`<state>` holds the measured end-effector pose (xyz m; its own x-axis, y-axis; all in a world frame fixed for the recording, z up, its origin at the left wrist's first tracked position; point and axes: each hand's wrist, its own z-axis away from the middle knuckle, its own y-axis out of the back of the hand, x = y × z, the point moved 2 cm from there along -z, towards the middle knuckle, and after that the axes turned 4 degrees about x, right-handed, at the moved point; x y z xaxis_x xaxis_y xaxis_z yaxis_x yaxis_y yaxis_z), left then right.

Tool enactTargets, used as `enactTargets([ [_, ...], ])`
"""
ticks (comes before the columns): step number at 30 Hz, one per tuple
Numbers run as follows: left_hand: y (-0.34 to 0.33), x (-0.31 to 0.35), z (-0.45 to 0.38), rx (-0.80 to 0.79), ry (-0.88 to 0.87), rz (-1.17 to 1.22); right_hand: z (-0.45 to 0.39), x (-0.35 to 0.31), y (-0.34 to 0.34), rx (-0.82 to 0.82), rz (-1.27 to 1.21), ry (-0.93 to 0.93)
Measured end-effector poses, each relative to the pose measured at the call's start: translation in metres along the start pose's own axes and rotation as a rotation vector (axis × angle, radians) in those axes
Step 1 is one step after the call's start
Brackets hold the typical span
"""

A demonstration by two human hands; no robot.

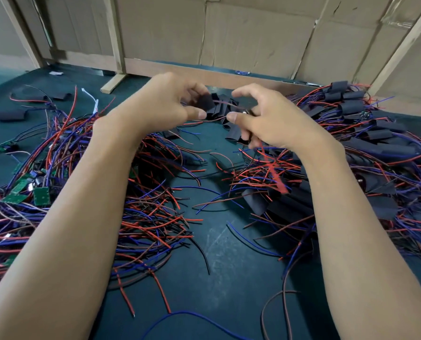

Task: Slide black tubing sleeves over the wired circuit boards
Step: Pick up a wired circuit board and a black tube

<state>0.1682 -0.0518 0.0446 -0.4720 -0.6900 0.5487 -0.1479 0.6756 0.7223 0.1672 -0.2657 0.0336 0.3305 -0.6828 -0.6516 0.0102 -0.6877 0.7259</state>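
My left hand pinches a black tubing sleeve between thumb and fingers, raised above the green table. Close beside it, my right hand grips a wired circuit board, mostly hidden by the fingers. Its red wires hang blurred below the palm. A thin wire runs between the two hands. Behind the hands lies a small heap of loose black sleeves.
Bare green boards with red, blue and brown wires are piled at the left. Sleeved boards are heaped at the right. Loose wires cross the middle. A cardboard wall with wooden battens closes the far edge.
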Motion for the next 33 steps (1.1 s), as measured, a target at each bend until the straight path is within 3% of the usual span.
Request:
enactTargets([
  [3,-0.009,0.009,-0.002,-0.055,-0.066,-0.035,0.003,-0.009,-0.005,-0.023,-0.017,0.002],
  [7,-0.012,0.016,-0.003,-0.022,-0.121,-0.04,0.008,-0.018,-0.003,-0.082,-0.468,0.018],
  [13,-0.004,0.011,-0.004,0.069,-0.083,0.071,0.005,-0.023,-0.002,0.07,-0.703,-0.101],
  [19,0.0,0.012,-0.003,0.089,-0.126,0.045,0.004,-0.02,0.003,0.233,-0.667,-0.09],
  [33,0.001,0.007,-0.001,-0.025,-0.087,0.011,0.009,-0.023,0.005,0.063,-0.686,-0.144],
])
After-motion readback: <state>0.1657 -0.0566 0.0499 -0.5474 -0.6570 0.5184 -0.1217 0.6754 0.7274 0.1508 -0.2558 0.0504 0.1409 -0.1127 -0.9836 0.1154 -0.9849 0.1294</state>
